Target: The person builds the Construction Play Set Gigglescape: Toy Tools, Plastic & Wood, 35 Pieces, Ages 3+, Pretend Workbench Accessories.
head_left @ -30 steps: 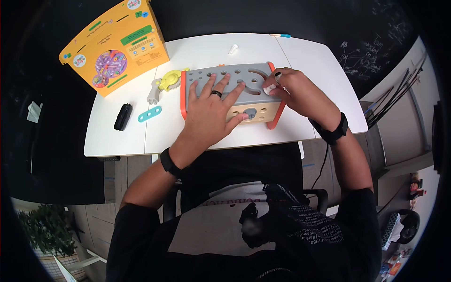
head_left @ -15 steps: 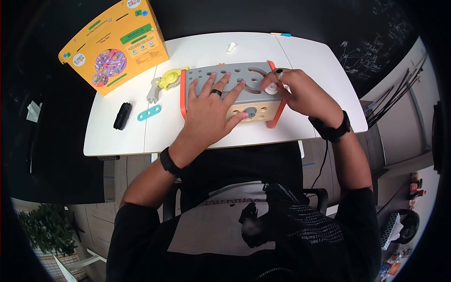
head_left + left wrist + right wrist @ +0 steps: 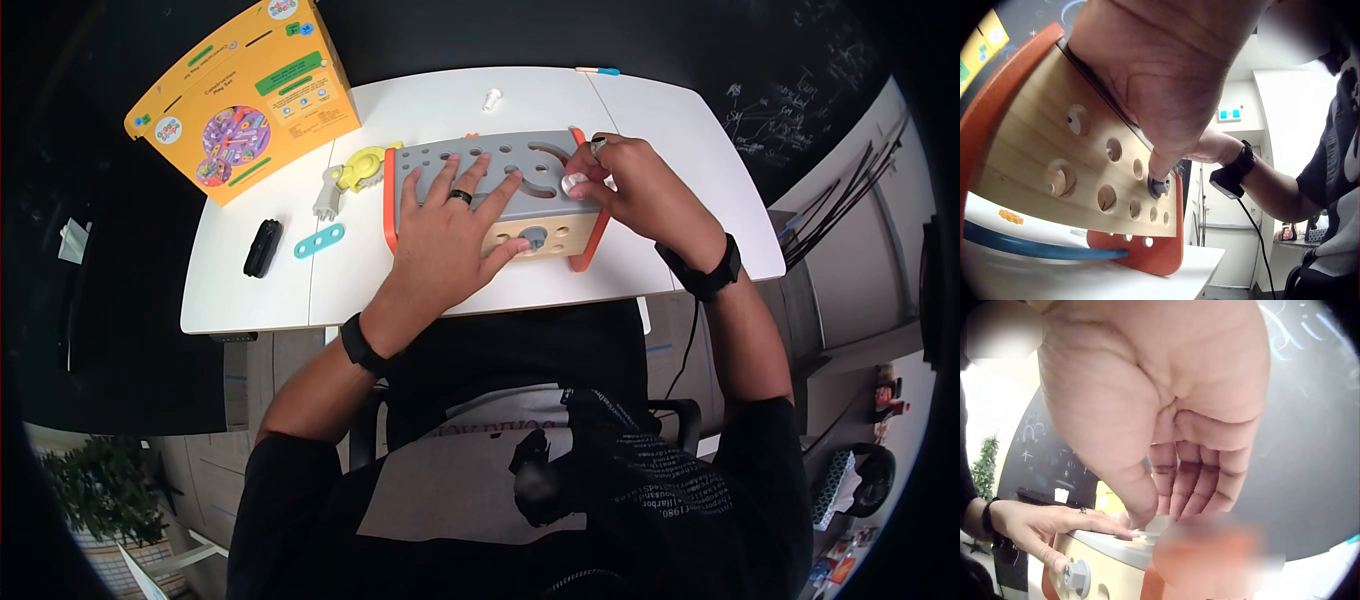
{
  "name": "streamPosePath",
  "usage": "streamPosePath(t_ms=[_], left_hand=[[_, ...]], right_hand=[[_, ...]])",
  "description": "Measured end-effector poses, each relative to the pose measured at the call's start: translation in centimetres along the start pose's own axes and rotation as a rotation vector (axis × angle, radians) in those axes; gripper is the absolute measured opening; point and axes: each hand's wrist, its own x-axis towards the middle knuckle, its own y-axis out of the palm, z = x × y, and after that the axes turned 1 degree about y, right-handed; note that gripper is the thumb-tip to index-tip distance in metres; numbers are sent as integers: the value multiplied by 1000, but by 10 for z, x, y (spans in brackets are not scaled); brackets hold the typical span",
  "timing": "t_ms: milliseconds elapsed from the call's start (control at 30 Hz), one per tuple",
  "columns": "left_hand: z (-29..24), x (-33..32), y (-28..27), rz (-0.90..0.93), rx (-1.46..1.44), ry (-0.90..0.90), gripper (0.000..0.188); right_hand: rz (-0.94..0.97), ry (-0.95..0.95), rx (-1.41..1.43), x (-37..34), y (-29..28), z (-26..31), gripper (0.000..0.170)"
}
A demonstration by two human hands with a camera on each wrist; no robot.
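Observation:
On the table stands a toy workbench with a grey top (image 3: 480, 205) full of holes, a wooden front panel (image 3: 1029, 144) and orange end pieces (image 3: 590, 245). My left hand (image 3: 440, 245) lies spread on the grey top, its thumb against a grey bolt (image 3: 1077, 577) in the front panel. Over the top's right end, beside the curved slot, my right hand (image 3: 640, 190) pinches a small white plastic piece (image 3: 573, 184) with a round flange. Fingers hide most of that piece.
Left of the workbench lie a yellow toy saw (image 3: 362, 168), a grey claw-ended piece (image 3: 328, 195), a turquoise strip (image 3: 319, 241) and a black case (image 3: 262, 248). Behind are a white bolt (image 3: 492, 99), a yellow box (image 3: 250, 100) and a marker (image 3: 598, 71).
The right hand's fingers have shifted around the white piece; its flange faced up more half a second ago and is tilted now. The left hand stays in place.

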Motion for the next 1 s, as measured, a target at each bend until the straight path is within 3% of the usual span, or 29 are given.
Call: streamPosePath(t_ms=[233, 367, 433, 767, 867, 933, 1000], left_hand=[[0, -1, 0, -7, 4, 6, 71], [1, 0, 0, -20, -13, 9, 70], [0, -1, 0, -24, -17, 9, 70], [-1, -1, 3, -48, -44, -1, 73], [-1, -1, -4, -74, -97, 7, 77], [0, -1, -19, -102, -143, 17, 79], [11, -6, -41, -146, -316, -10, 82]], right_hand=[[62, -94, 19, -2, -3, -3, 17], [64, -65, 93, -4, 2, -3, 19], [-38, -92, -14, -4, 6, -5, 18], [23, -9, 69, -5, 7, -3, 13], [60, 3, 82, -9, 6, -1, 28], [-13, -98, 148, -17, 8, -2, 45], [-32, -40, 120, -27, 7, -5, 52]])
